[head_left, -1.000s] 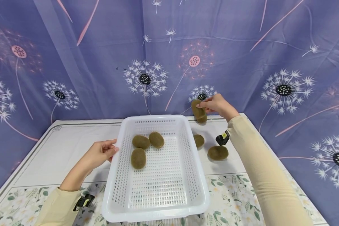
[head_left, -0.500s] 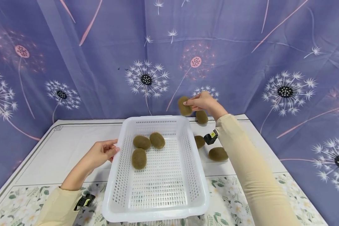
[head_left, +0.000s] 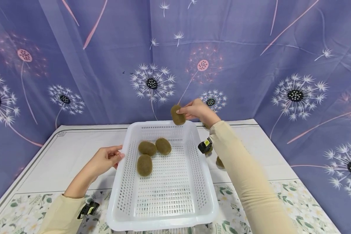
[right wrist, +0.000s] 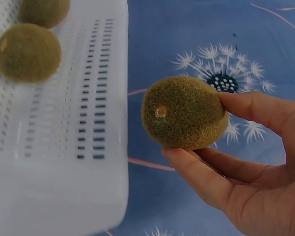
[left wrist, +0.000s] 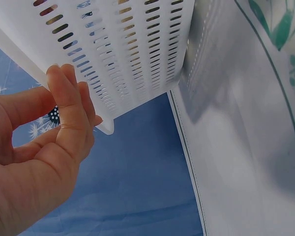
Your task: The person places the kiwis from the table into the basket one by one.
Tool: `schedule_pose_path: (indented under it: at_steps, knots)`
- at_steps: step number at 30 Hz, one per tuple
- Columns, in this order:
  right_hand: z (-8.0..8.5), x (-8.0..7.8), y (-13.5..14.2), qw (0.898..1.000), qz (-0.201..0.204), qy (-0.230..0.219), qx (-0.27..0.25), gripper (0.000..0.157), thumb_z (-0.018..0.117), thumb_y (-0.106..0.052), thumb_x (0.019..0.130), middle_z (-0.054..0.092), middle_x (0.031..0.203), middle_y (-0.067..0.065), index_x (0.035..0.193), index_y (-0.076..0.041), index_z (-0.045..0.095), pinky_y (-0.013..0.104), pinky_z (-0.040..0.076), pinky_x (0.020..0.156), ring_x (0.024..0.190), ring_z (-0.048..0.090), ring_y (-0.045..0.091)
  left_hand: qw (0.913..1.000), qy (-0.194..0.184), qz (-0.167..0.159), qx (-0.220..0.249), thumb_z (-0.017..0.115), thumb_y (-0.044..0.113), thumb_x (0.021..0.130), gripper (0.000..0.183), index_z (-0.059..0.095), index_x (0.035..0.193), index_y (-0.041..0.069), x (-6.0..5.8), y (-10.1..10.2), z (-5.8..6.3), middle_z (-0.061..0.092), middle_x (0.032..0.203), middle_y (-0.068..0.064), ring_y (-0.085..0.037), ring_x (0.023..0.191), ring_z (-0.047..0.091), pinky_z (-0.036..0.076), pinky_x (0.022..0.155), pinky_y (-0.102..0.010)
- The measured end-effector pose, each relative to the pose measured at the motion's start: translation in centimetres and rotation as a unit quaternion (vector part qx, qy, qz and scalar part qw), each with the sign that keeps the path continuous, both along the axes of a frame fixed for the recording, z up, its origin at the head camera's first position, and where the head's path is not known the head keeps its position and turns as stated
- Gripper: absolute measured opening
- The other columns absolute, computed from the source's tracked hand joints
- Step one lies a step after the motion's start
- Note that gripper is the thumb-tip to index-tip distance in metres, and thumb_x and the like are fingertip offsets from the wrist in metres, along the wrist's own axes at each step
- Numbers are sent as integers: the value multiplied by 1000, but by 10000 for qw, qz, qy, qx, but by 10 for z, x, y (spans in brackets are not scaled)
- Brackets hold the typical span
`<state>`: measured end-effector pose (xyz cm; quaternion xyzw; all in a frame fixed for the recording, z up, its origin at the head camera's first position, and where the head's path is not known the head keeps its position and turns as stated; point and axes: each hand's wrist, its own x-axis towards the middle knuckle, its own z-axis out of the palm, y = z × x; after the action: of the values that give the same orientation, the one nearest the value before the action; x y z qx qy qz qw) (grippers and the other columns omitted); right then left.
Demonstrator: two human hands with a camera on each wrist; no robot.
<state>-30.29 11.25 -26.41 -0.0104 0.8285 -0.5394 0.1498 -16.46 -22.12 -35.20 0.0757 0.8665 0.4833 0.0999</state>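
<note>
Below both hands, a white table (head_left: 84, 144) is being used as the base. On it, to the right of the left hand (head_left: 105, 159) and nearer the person than the right hand (head_left: 196, 110), a big white basket (head_left: 163, 224) is being lightly pinched at the rim by the left hand's bent fingers. Its thin walls are being judged stiff but light, so it could be pushed along by a bump. Three kiwis (head_left: 163, 147) are being held in the basket, on the near side of the right hand and to its left, while more kiwis (head_left: 220, 163) are being partly hidden under the right arm. One held kiwi (right wrist: 182, 113) is being kept off the table at the right hand's fingertips, near the basket's far rim; whether it is being held over the rim or just behind it cannot be told. The thumb and fingers are being clamped on opposite sides of its fat middle, and that is being judged the best place to hold. It is being guessed light, a bit soft, easy to bruise, and not slippery, since grip is being given by its short fuzz. At the small pale spot (right wrist: 161, 112) on its round end, less grip is being expected.
</note>
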Motion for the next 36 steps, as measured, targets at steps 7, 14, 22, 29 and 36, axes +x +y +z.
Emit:
schedule_pose_path:
  at_steps: [7,14,22,29,36]
  knots:
    - [-11,1,-12,9998,107,-125,111,44,74,-11,84,63,101,13,120,9,59,36,53,86,78,63,18,10000,-16,0,65,56,14,99,57,33,144,-12,0,0,-1,60,95,-11,-19,70,63,53,72,-32]
    - [-20,4,-17,9992,254,-114,291,22,76,-11,82,59,83,7,93,4,66,35,55,83,72,60,18,10000,43,-25,12,56,14,99,56,33,144,-11,0,1,0,61,95,-11,-19,70,63,53,75,-34]
    - [-28,8,-20,9971,490,-205,546,30,75,-10,81,52,66,3,63,-10,51,39,54,83,66,57,19,10000,35,-22,72,55,13,99,56,33,144,-11,0,1,1,61,93,-10,-19,70,63,53,73,-32]
    - [-36,11,-23,9922,839,-311,872,25,74,-7,80,54,71,6,66,-7,53,37,55,80,67,58,19,9999,36,-28,101,55,14,99,56,32,144,-12,-1,1,1,61,92,-10,-20,69,63,53,73,-31]
    - [-43,13,-27,9833,1057,-577,1368,17,72,-5,79,54,77,8,80,-1,55,34,56,77,68,55,18,10000,8,-30,89,56,14,99,56,34,144,-11,1,1,0,61,92,-10,-20,70,64,54,73,-31]
